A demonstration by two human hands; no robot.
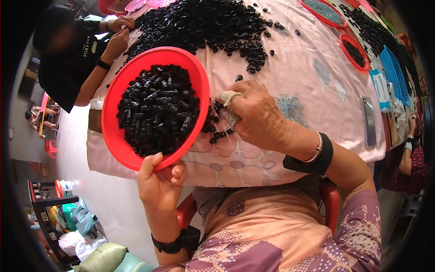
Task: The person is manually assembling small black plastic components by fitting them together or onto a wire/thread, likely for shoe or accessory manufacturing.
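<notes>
My left hand [161, 179] grips the near rim of a round red plastic bowl [108, 122], thumb over the edge and fingers underneath. The bowl is tilted and heaped with small black plastic pieces [158, 109] that look like cord locks. Just right of it, my right hand [256, 113] is closed above the table, with pale wrapping on its fingers. Whatever those fingers hold is hidden. Loose black pieces [219, 136] lie between the bowl and this hand. Beyond its wrist spreads a patch of tiny silvery parts [292, 110].
A large heap of black pieces [199, 22] covers the far table. At the left, another person's hands [118, 34] work beside it. On the right are a phone [368, 120], a blue basket [395, 75], a wipes pack [380, 90] and red trays [355, 52]. Pink cloth [290, 149] covers the table.
</notes>
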